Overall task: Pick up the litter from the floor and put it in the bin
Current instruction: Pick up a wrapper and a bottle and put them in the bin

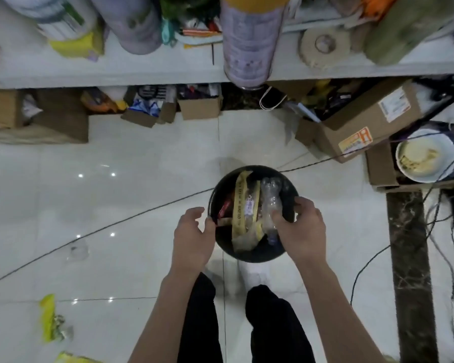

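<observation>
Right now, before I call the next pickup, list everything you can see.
bin: one, black, round, on the floor in front of the feet
clear plastic bottle: one, in the bin, under the right hand
yellow wrappers in bin: several strips, standing among other litter
red wrapper: one, at the bin's left inner wall
clear plastic litter: one, floor left of bin
yellow wrapper: one, floor, lower left; another yellow bit at the bottom edge
black cable: one, running across the tiles
cardboard boxes: several, brown, under the shelf
white bowl: one, on a box, right
shelf: white, holding cans and clutter
left hand: open, at the bin's left rim
right hand: grip on the bottle
</observation>
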Demonstrator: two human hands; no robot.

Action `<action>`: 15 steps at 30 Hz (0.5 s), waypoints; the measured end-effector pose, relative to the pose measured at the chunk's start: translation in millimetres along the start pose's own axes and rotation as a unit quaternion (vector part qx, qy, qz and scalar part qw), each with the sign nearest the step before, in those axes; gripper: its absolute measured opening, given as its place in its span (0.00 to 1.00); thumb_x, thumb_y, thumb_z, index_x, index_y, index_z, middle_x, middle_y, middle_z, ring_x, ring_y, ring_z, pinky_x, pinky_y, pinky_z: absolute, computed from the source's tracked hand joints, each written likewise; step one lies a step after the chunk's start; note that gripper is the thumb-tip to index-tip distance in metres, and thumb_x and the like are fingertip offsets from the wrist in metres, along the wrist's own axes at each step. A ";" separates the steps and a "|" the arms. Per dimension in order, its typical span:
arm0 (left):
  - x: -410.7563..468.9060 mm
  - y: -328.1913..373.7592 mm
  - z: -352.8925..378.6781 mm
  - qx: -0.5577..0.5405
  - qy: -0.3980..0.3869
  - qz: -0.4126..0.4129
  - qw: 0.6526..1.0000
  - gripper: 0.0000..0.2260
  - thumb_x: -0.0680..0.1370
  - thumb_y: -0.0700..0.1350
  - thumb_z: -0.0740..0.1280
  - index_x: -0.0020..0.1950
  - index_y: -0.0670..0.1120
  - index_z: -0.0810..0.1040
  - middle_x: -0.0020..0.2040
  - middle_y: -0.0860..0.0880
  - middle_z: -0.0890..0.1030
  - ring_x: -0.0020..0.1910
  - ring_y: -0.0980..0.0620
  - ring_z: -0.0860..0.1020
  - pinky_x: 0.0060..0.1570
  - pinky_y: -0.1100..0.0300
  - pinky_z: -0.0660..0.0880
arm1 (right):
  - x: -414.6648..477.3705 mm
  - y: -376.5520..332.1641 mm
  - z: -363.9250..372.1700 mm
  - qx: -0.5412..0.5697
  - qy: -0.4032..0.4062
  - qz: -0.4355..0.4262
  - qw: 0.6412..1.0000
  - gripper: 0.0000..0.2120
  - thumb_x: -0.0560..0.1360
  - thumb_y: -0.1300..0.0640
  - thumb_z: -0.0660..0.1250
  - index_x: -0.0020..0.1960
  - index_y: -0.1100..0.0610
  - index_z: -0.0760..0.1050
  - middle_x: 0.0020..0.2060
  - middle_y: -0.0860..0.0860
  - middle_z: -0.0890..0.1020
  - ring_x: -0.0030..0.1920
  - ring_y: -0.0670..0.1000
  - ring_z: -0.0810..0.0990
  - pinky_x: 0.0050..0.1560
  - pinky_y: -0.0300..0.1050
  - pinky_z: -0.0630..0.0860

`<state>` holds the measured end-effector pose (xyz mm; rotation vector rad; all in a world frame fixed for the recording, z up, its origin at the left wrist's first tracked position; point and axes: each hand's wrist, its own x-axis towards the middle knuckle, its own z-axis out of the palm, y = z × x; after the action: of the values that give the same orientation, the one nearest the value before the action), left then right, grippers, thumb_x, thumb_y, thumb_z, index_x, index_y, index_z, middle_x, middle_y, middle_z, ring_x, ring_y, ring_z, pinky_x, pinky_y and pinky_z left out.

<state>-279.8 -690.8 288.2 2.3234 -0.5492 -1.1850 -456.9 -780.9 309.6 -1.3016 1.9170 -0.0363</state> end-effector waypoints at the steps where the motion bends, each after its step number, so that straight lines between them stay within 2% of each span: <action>1: -4.4 0.7 -9.2 -0.014 0.015 0.001 1.000 0.15 0.81 0.46 0.64 0.68 0.46 0.74 0.65 0.50 0.77 0.62 0.51 0.76 0.56 0.62 0.69 | -4.7 -8.9 -3.7 -0.002 -0.002 -0.025 1.000 0.31 0.73 0.43 0.71 0.71 0.55 0.69 0.64 0.54 0.75 0.65 0.57 0.74 0.66 0.57 0.71; 6: -29.0 -9.3 -57.0 -0.086 0.120 0.004 0.989 0.14 0.80 0.47 0.65 0.65 0.49 0.74 0.62 0.53 0.76 0.60 0.53 0.75 0.53 0.62 0.69 | -29.4 -59.3 -4.5 -0.036 -0.029 -0.142 0.989 0.29 0.72 0.44 0.72 0.70 0.49 0.70 0.62 0.50 0.75 0.64 0.53 0.74 0.67 0.57 0.71; 9: -49.4 -30.4 -88.0 -0.120 0.179 -0.015 0.976 0.14 0.80 0.48 0.65 0.65 0.52 0.74 0.62 0.55 0.74 0.59 0.55 0.74 0.52 0.63 0.68 | -54.3 -88.1 11.6 -0.066 -0.042 -0.218 0.973 0.28 0.71 0.44 0.74 0.68 0.51 0.72 0.59 0.51 0.76 0.62 0.55 0.74 0.65 0.57 0.71; 15: -105.1 -105.2 -158.1 -0.147 0.287 -0.070 0.944 0.14 0.80 0.49 0.65 0.65 0.51 0.74 0.61 0.54 0.73 0.58 0.56 0.75 0.46 0.69 0.67 | -128.2 -131.0 67.8 -0.139 -0.123 -0.326 0.927 0.29 0.73 0.40 0.71 0.70 0.47 0.69 0.64 0.49 0.75 0.67 0.54 0.72 0.68 0.58 0.70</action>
<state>-192.3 -512.9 376.5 2.3109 0.0038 -0.5403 -294.8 -714.5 396.3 -1.9883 1.2392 0.0638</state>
